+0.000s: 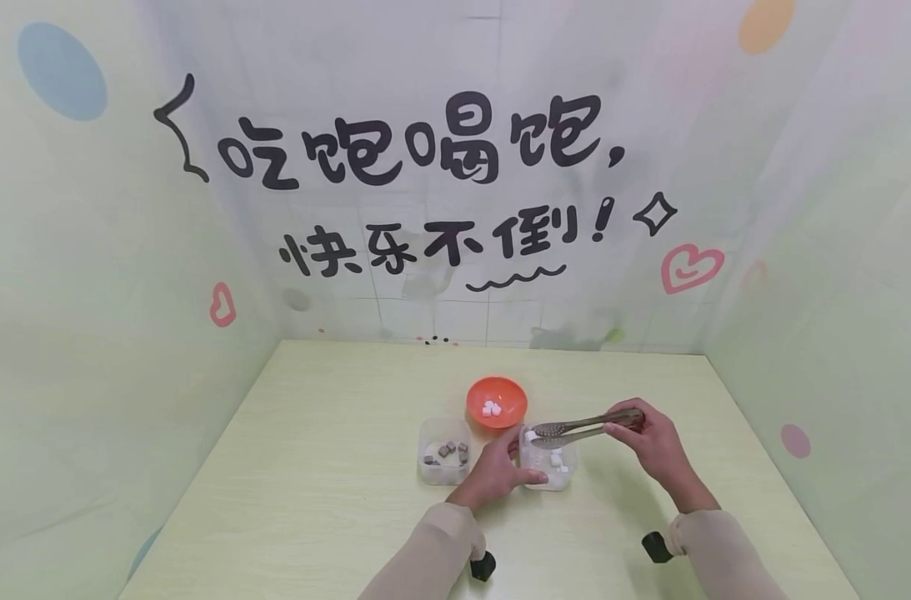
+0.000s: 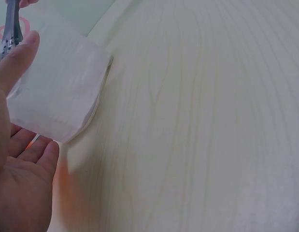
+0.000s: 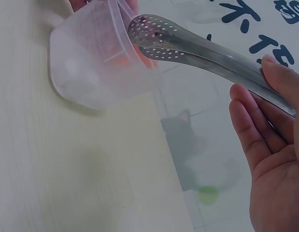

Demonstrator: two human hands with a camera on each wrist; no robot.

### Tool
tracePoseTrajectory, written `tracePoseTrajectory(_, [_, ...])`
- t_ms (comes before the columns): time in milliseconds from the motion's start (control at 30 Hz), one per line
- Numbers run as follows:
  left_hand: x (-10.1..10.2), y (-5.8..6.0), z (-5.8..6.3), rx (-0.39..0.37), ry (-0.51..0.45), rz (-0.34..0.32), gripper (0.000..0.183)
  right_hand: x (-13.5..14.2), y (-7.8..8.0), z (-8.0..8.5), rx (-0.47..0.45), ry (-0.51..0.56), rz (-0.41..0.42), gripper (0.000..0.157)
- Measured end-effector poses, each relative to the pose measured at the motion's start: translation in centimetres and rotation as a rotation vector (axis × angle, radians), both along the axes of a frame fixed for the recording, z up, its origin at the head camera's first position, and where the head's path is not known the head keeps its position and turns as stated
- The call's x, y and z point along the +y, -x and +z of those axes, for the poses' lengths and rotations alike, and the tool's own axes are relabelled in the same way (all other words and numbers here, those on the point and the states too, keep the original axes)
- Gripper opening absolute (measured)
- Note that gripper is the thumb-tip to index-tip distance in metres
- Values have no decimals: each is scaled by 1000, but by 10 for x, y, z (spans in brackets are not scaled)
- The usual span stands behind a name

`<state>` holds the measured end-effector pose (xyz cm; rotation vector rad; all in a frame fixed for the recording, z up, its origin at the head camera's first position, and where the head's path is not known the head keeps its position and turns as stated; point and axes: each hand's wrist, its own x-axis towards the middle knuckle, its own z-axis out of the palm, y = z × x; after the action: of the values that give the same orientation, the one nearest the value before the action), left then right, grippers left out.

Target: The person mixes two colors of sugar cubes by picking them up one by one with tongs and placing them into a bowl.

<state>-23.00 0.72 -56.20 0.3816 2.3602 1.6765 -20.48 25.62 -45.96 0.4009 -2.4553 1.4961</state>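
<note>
My right hand (image 1: 658, 443) holds metal tongs (image 1: 590, 424) between thumb and fingers. Their perforated tips reach over the rim of the right-hand clear plastic container (image 1: 568, 467), beside a white cube (image 1: 531, 436); whether the tips touch it I cannot tell. More white cubes (image 1: 557, 458) lie in that container. My left hand (image 1: 494, 473) grips the container's left side, its thumb along the near side. In the left wrist view, the fingers (image 2: 45, 154) touch the container wall (image 2: 67, 96). An orange bowl (image 1: 511, 392) behind the containers holds several white cubes (image 1: 491, 408).
A second clear plastic container (image 1: 427, 433), with several dark brown-grey pieces (image 1: 451, 447) in it, stands to the left of my left hand. Everything stands on a pale wood-grain table (image 1: 312, 467). A printed wall sheet (image 1: 395, 308) encloses its back and sides.
</note>
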Motion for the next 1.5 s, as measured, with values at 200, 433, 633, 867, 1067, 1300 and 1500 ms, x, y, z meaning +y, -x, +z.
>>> tracePoseTrajectory(200, [0, 0, -1, -12, 0, 2, 101, 6, 7, -9, 29, 33, -10, 20])
tracePoseTrajectory(433, [0, 0, -1, -15, 2, 7, 100, 12, 20, -23, 17, 92, -65, 24])
tracePoseTrajectory(633, [0, 0, 1, -9, 12, 8, 100, -2, 14, -6, 40, 147, -81, 24])
tracePoseTrajectory(867, [-1, 0, 1, -14, 21, 12, 103, -15, 24, -15, 43, 169, -118, 25])
tracePoseTrajectory(1067, [0, -1, 1, -28, 38, 18, 102, -23, 34, -25, 38, 213, -133, 25])
tracePoseTrajectory(1300, [-1, -2, 4, -43, 30, 16, 102, -37, 26, -10, 24, 210, -125, 23])
tracePoseTrajectory(1500, [-1, -3, 5, -54, 33, 20, 101, -37, 36, -26, -33, 219, -164, 25])
